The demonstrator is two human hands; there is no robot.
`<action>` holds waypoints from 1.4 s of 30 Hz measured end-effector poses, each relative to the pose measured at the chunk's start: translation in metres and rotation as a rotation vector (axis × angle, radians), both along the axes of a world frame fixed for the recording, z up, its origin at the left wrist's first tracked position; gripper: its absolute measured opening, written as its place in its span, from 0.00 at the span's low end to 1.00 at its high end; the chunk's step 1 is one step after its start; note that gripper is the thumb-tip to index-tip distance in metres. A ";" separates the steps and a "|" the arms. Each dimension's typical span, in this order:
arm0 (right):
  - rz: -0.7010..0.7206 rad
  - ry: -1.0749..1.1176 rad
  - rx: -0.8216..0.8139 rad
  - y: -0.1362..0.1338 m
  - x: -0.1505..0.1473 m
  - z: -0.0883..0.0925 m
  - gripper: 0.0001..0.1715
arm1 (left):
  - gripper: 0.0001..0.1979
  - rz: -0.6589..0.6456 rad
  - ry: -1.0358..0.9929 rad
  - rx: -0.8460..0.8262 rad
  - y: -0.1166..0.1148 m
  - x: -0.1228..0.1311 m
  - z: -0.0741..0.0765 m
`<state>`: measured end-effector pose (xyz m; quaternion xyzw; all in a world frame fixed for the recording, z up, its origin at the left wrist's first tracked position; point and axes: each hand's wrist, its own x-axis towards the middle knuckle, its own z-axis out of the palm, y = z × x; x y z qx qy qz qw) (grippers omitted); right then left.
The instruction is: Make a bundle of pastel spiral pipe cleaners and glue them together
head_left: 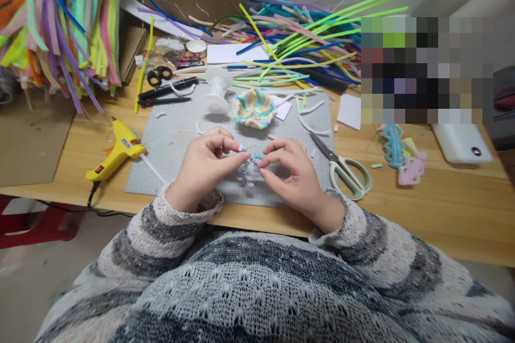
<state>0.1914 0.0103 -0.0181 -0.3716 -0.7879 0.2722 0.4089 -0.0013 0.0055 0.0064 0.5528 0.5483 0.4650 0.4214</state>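
My left hand (207,163) is closed in a pinch, with a small blue-and-pink piece (242,148) at its fingertips. Facing it, my right hand (296,171) pinches a small cluster of blue and lilac bits (256,159). Pale, translucent bits hang below the cluster; whether the two pieces are joined cannot be made out. Both hands hover over the grey cutting mat (153,163). Just beyond them lies a ruffled pastel-striped fuzzy cup shape (255,109). A spool of clear strand (217,86) stands to its left.
Open scissors (350,176) lie at the mat's right edge. A yellow glue gun (116,153) rests on the left with its cord over the table edge. Loose pipe cleaners (298,37) pile up behind; a big bundle (60,27) stands back left. Markers (169,88) and a white case (462,142) flank the mat.
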 end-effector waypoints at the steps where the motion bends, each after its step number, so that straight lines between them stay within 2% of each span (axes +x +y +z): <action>1: 0.011 -0.002 -0.002 0.000 0.000 0.000 0.06 | 0.08 -0.004 0.000 0.000 0.000 0.000 0.000; 11: 0.057 -0.015 -0.005 -0.002 -0.001 -0.004 0.07 | 0.08 -0.025 -0.074 -0.050 0.000 0.001 0.002; 15: 0.063 0.058 -0.011 -0.004 0.001 0.000 0.07 | 0.07 -0.019 -0.095 -0.062 0.000 0.001 0.004; 21: -0.071 0.249 -0.013 -0.004 0.003 0.002 0.09 | 0.08 -0.019 -0.220 -0.120 0.001 -0.001 0.009; 27: -0.179 0.395 -0.050 0.001 0.003 -0.006 0.08 | 0.07 -0.143 -0.228 -0.104 0.002 -0.007 0.014; 37: -0.284 0.473 -0.153 0.005 0.004 -0.012 0.06 | 0.09 -0.295 -0.207 -0.055 -0.001 -0.015 0.018; 42: -0.294 0.458 -0.161 0.005 0.003 -0.012 0.06 | 0.17 -0.387 -0.235 0.045 -0.001 -0.028 0.017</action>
